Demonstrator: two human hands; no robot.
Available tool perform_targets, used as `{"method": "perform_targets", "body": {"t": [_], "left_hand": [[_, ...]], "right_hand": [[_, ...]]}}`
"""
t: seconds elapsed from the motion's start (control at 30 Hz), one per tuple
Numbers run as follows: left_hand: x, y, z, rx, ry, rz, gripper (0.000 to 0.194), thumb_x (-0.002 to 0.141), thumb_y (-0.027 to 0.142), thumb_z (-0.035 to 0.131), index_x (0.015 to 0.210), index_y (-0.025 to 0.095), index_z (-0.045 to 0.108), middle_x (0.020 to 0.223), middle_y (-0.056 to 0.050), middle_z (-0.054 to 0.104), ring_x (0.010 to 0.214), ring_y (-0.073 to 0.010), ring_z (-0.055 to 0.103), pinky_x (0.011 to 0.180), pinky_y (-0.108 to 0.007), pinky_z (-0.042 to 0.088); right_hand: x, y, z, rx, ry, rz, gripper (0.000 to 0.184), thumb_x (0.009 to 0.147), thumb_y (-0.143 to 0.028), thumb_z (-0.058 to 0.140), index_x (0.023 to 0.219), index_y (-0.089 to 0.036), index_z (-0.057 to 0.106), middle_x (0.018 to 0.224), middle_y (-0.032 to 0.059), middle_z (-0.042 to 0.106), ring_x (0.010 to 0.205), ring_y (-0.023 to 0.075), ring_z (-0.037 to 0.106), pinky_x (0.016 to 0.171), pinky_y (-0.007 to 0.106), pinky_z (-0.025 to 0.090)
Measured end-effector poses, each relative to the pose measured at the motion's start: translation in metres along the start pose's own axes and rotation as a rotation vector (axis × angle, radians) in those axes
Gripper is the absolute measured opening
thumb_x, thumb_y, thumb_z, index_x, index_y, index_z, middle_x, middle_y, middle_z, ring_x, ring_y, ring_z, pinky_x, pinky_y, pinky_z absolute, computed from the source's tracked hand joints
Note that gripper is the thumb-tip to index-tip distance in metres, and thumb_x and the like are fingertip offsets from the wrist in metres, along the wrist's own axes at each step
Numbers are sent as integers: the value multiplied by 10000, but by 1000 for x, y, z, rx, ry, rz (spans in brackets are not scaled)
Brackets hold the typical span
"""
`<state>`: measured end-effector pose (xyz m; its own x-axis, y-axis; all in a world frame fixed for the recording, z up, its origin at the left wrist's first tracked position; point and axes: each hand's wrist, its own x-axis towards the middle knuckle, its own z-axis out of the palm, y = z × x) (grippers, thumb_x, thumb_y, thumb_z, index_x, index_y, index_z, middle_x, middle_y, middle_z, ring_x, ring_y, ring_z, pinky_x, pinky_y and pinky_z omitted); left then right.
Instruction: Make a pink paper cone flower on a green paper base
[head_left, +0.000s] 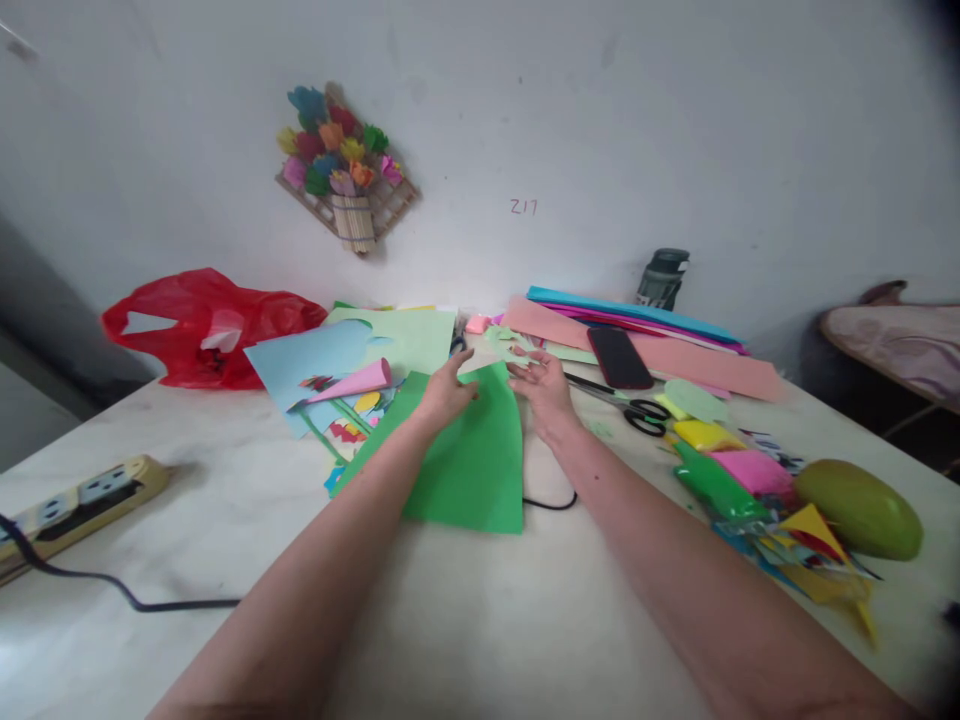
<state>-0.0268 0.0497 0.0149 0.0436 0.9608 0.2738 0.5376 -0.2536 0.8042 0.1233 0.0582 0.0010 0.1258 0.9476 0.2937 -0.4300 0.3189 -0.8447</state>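
A bright green sheet of paper [469, 470] lies on the white table in front of me. My left hand [447, 393] is over the sheet's far part, its index finger stretched out and nothing visible in it. Just beyond the sheet's far right corner is my right hand [546, 392], fingers apart, by some pale green paper scraps [506, 340]. Whether its fingertips touch the scraps, I cannot tell. Black-handled scissors [645, 415] lie to the right of that hand. On the left, a pink paper cone [360, 380] rests on light blue paper [289, 362].
A red plastic bag [202, 330] and power strip [82, 505] are at left. At right lie a phone [619, 358], coloured paper sheets [637, 320], clay packets [720, 485] and an olive-green case [859, 508]. A bottle [663, 278] stands behind. A black cable [551, 506] shows beside the green sheet.
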Motion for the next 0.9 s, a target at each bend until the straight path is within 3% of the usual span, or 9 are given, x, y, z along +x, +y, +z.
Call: {"method": "perform_targets", "body": {"t": [0.07, 0.13, 0.23, 0.33, 0.63, 0.8, 0.9], "left_hand": [[6, -7, 2, -150, -50, 37, 574, 679, 124, 486, 1245, 180, 411, 1014, -72, 622, 607, -108, 607, 666, -284, 500], [7, -12, 4, -242, -62, 44, 450, 652, 95, 461, 1094, 142, 529, 942, -62, 632, 621, -109, 605, 672, -280, 500], [4, -18, 1, -219, -33, 92, 221, 591, 52, 422, 702, 132, 596, 790, -40, 632, 743, -131, 602, 764, -287, 476], [0, -23, -8, -163, -67, 207, 196, 549, 39, 404, 546, 150, 566, 858, -43, 636, 851, -140, 587, 824, -286, 449], [-8, -30, -28, 119, -301, 257, 240, 574, 86, 450, 603, 196, 661, 1221, 5, 538, 1090, -153, 517, 966, -258, 358], [-9, -33, -31, 155, -328, 265, 223, 604, 131, 474, 678, 192, 676, 1265, -23, 499, 1115, -164, 501, 971, -260, 348], [-7, -35, -29, 172, -304, 280, 285, 632, 199, 529, 884, 202, 661, 1251, -32, 513, 1112, -175, 498, 959, -281, 357]], "right_hand": [[-4, -1, 3, 8, -35, 17, 488, 471, -62, 634, 857, -236, 392, 1007, -3, 603, 819, 136, 622, 742, 319, 489], [-8, -2, 6, 20, -91, 29, 484, 477, -68, 635, 864, -236, 396, 1049, 5, 590, 834, 138, 619, 731, 311, 496], [-13, -4, 8, 45, -151, 43, 424, 537, -116, 621, 881, -238, 404, 1090, 16, 570, 868, 156, 613, 677, 306, 513], [-16, -5, 9, 64, -132, 58, 382, 572, -134, 601, 889, -232, 412, 1075, 18, 563, 858, 164, 617, 634, 292, 522], [-23, 1, 12, 26, -127, 113, 379, 562, -100, 572, 877, -227, 403, 1098, 24, 561, 832, 155, 624, 613, 275, 525], [-24, 5, 12, -2, -143, 105, 382, 556, -91, 557, 875, -230, 398, 1080, 22, 570, 822, 140, 618, 611, 266, 520], [-23, 7, 10, -12, -158, 93, 396, 541, -78, 550, 873, -232, 400, 1079, 18, 565, 821, 135, 616, 600, 250, 510]]}}
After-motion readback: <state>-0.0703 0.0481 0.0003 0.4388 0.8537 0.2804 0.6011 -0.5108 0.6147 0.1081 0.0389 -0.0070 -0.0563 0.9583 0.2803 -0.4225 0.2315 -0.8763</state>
